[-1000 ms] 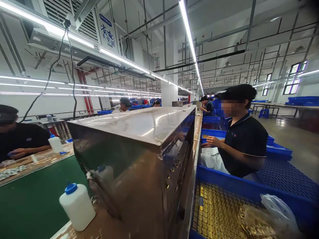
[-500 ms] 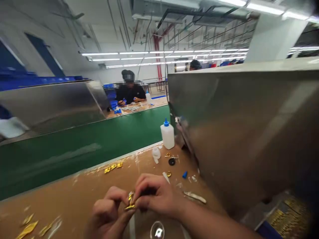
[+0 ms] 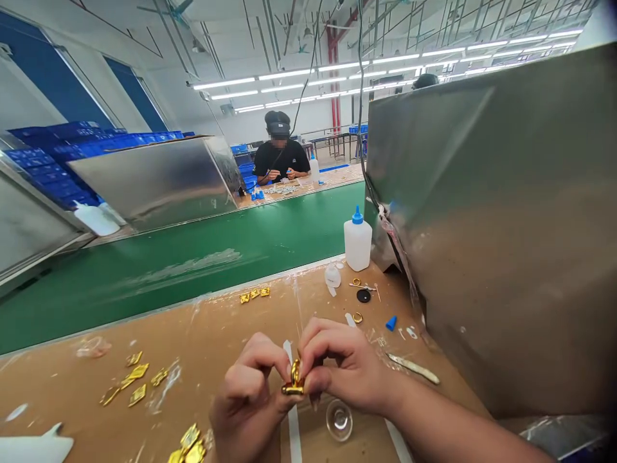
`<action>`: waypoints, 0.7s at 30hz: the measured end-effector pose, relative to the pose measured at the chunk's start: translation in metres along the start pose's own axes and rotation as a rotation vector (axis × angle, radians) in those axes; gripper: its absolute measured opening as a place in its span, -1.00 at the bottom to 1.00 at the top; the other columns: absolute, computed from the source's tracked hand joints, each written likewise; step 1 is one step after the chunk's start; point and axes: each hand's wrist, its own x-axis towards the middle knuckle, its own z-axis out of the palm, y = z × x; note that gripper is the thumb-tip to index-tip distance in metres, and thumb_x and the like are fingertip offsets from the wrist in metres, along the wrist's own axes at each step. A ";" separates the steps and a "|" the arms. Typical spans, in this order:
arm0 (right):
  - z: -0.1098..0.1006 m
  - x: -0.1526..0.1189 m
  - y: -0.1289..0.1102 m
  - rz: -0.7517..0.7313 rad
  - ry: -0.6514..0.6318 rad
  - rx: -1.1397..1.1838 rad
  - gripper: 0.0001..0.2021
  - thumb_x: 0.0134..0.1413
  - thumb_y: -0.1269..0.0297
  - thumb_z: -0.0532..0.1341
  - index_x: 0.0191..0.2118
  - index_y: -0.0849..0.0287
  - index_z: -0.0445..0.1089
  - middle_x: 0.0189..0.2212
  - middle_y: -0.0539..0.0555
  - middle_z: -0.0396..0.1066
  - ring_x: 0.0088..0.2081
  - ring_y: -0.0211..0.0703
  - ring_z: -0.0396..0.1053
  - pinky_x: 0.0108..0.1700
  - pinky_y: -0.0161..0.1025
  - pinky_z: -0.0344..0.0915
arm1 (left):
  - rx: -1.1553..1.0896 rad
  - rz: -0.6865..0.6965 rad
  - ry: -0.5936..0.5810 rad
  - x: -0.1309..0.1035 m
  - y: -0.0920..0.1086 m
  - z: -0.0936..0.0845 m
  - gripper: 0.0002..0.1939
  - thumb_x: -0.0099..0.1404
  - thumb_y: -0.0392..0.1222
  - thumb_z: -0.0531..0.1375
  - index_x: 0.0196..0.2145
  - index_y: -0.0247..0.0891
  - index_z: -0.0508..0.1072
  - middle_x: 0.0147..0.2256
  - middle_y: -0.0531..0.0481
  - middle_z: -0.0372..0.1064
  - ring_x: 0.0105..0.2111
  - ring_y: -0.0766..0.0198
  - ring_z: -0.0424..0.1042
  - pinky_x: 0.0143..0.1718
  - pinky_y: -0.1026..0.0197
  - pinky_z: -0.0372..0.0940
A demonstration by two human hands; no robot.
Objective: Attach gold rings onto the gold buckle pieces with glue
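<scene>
Your bottle stands on the table right of centre, against the metal housing; the belt runs behind it across mid-frame.

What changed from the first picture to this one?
The view swung away from the person beside the blue crates and down to the brown bench. The left hand and right hand came into sight half a second ago, already pinching a small gold piece between them. That grip stayed the same; the hands only sit slightly higher in view. The white bottle stayed by the green belt.
</scene>
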 end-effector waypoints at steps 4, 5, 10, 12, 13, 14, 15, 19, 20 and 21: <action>-0.001 0.001 -0.002 -0.011 -0.015 -0.033 -0.85 0.12 0.27 0.42 -0.32 0.26 0.56 -0.35 0.05 0.42 -0.35 -0.34 0.38 -0.35 -0.40 0.38 | 0.030 0.007 -0.020 0.001 0.002 -0.002 -0.59 0.29 -0.43 0.35 -0.39 -0.20 0.14 -0.30 0.06 0.45 -0.38 0.30 0.31 -0.34 0.19 0.24; -0.002 0.001 -0.002 -0.016 -0.019 -0.038 -0.85 0.11 0.27 0.42 -0.32 0.26 0.56 -0.35 0.05 0.42 -0.34 -0.33 0.39 -0.34 -0.39 0.37 | 0.032 0.012 -0.019 0.001 0.002 -0.002 -0.59 0.28 -0.43 0.36 -0.39 -0.20 0.14 -0.30 0.07 0.45 -0.39 0.30 0.31 -0.34 0.19 0.23; -0.003 0.002 -0.001 -0.071 -0.026 -0.089 -0.82 0.12 0.22 0.42 -0.32 0.25 0.54 -0.35 0.05 0.43 -0.33 -0.32 0.38 -0.32 -0.36 0.35 | 0.016 0.006 0.003 0.000 0.003 -0.004 -0.60 0.28 -0.38 0.38 -0.39 -0.20 0.17 -0.33 0.07 0.44 -0.38 0.28 0.32 -0.31 0.15 0.23; -0.004 0.002 -0.001 -0.085 -0.033 -0.113 -0.81 0.14 0.20 0.41 -0.32 0.24 0.54 -0.36 0.05 0.44 -0.34 -0.31 0.38 -0.31 -0.34 0.35 | 0.021 0.001 0.008 -0.001 0.003 -0.003 -0.58 0.26 -0.36 0.40 -0.41 -0.20 0.16 -0.34 0.07 0.44 -0.39 0.27 0.33 -0.31 0.14 0.23; -0.004 0.002 -0.001 -0.093 -0.036 -0.121 -0.80 0.14 0.19 0.40 -0.33 0.24 0.54 -0.36 0.05 0.44 -0.34 -0.31 0.39 -0.31 -0.34 0.36 | 0.024 0.001 0.010 -0.001 0.004 -0.003 -0.57 0.26 -0.34 0.41 -0.41 -0.20 0.16 -0.35 0.07 0.44 -0.39 0.27 0.32 -0.32 0.14 0.23; -0.004 0.002 -0.001 -0.098 -0.035 -0.126 -0.80 0.14 0.18 0.40 -0.33 0.23 0.54 -0.37 0.05 0.44 -0.34 -0.31 0.39 -0.31 -0.34 0.36 | 0.025 0.000 0.012 -0.001 0.004 -0.002 -0.57 0.25 -0.34 0.41 -0.42 -0.20 0.16 -0.35 0.07 0.44 -0.40 0.27 0.32 -0.32 0.14 0.22; -0.004 0.002 -0.001 -0.105 -0.033 -0.127 -0.80 0.15 0.18 0.40 -0.33 0.23 0.54 -0.37 0.05 0.45 -0.35 -0.31 0.38 -0.31 -0.34 0.36 | 0.023 0.002 0.013 -0.001 0.004 -0.002 -0.56 0.25 -0.35 0.42 -0.42 -0.20 0.16 -0.34 0.07 0.44 -0.39 0.27 0.32 -0.32 0.14 0.22; -0.003 0.004 -0.001 -0.134 -0.030 -0.117 -0.80 0.14 0.19 0.40 -0.35 0.24 0.53 -0.38 0.04 0.45 -0.35 -0.33 0.38 -0.31 -0.36 0.36 | 0.007 0.017 0.001 0.000 0.004 -0.001 -0.57 0.27 -0.35 0.40 -0.41 -0.21 0.15 -0.33 0.05 0.43 -0.38 0.27 0.31 -0.33 0.12 0.21; -0.003 0.004 -0.001 -0.142 -0.034 -0.119 -0.79 0.15 0.18 0.40 -0.36 0.24 0.53 -0.39 0.04 0.45 -0.35 -0.33 0.38 -0.31 -0.36 0.37 | 0.005 0.019 -0.002 0.000 0.005 -0.001 -0.57 0.29 -0.35 0.39 -0.42 -0.21 0.14 -0.34 0.05 0.44 -0.38 0.27 0.30 -0.34 0.12 0.21; -0.003 0.004 -0.001 -0.146 -0.040 -0.122 -0.78 0.16 0.17 0.39 -0.36 0.24 0.53 -0.39 0.04 0.45 -0.35 -0.33 0.39 -0.30 -0.36 0.37 | 0.003 0.021 -0.004 0.001 0.005 -0.001 -0.57 0.30 -0.34 0.38 -0.42 -0.22 0.14 -0.33 0.05 0.44 -0.38 0.27 0.30 -0.34 0.12 0.20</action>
